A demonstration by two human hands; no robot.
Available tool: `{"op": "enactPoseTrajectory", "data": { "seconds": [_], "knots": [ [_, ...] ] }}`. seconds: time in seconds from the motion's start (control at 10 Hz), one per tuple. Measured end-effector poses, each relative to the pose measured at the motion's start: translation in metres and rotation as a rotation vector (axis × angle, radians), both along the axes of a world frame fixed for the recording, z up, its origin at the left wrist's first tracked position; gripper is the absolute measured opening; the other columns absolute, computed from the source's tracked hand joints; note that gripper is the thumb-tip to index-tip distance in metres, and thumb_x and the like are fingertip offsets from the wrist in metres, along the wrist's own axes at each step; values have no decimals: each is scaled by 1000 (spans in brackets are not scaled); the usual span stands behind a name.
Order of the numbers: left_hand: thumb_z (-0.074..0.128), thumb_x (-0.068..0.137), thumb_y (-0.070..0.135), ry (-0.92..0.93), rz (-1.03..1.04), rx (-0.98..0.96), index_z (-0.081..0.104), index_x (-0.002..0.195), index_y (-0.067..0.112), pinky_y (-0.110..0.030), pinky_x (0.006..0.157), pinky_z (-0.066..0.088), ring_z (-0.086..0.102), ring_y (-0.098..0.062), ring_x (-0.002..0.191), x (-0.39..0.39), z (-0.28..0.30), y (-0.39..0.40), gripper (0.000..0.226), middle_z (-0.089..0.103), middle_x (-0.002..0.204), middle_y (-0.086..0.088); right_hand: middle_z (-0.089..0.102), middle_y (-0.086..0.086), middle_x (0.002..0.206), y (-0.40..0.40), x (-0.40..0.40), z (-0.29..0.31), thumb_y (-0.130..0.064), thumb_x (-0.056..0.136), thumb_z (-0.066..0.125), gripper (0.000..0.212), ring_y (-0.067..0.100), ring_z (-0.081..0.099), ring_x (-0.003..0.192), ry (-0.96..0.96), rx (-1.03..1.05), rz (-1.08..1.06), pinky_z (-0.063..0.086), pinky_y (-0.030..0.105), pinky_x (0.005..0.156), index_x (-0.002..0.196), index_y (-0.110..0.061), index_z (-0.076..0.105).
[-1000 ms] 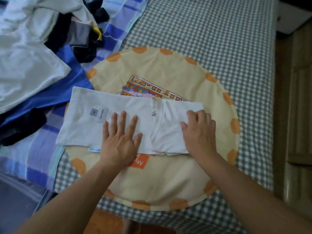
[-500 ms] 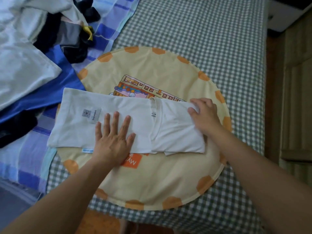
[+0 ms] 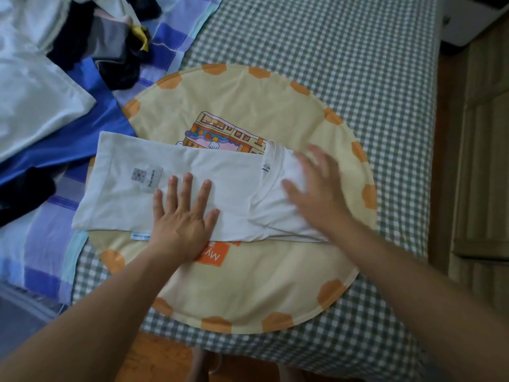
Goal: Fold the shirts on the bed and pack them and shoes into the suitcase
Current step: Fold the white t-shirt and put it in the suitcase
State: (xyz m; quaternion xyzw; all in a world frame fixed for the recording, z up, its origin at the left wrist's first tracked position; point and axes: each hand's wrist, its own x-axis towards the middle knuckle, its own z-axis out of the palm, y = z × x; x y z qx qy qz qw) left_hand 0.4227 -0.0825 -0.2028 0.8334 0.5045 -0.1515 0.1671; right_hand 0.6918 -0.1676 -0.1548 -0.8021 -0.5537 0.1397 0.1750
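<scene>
writing: the orange patch [image 3: 211,254] on the round yellow cloth [image 3: 248,285] is showing "My" upside down to the camera, with the rest hiding under the shirt. The grey care label [image 3: 146,179] and small blue tag [image 3: 140,236] have print too tiny to read.
shirt: the white t-shirt [image 3: 124,199] is lying folded into a long strip across the yellow cloth, inside out by the look of that label, collar toward the right end, sleeve area bunching a bit there.
left hand [image 3: 183,216]: pressing flat on the middle of the shirt, fingers straight and spread, gripping nothing.
right hand [image 3: 316,188]: blurring over the collar end, fingers open and spread; can't tell if it's touching.
bed [image 3: 358,64]: green-checked sheet, with a pile of white, blue and dark clothes [image 3: 55,78] sitting at the left.
</scene>
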Motion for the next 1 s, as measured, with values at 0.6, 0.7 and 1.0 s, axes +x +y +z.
{"op": "enactPoseTrajectory", "data": {
  "seconds": [0.6,0.7,1.0],
  "knots": [
    [5,99,64,15,-6,-49,-20,156,41,-52,122,-16,-29,-27,151,1,4,2,67,-27,166,1,11,6,169,-80,7,-7,-61,101,28,71,27,4,156,-167,-212,520,7,48,126,160,-22,22],
    [5,98,64,24,-11,-45,-19,156,41,-52,122,-16,-29,-27,151,2,3,2,67,-27,166,1,28,10,164,-28,23,-1,-50,103,37,59,32,21,151,-53,-56,137,19,52,123,150,-16,46],
    [27,101,59,-110,28,-3,9,158,43,-50,123,-4,-8,-29,155,-2,17,9,62,-2,169,-4,26,16,163,1,10,-17,-35,105,44,51,37,18,151,-347,-118,-50,12,54,124,152,-15,39]
  ]
}}
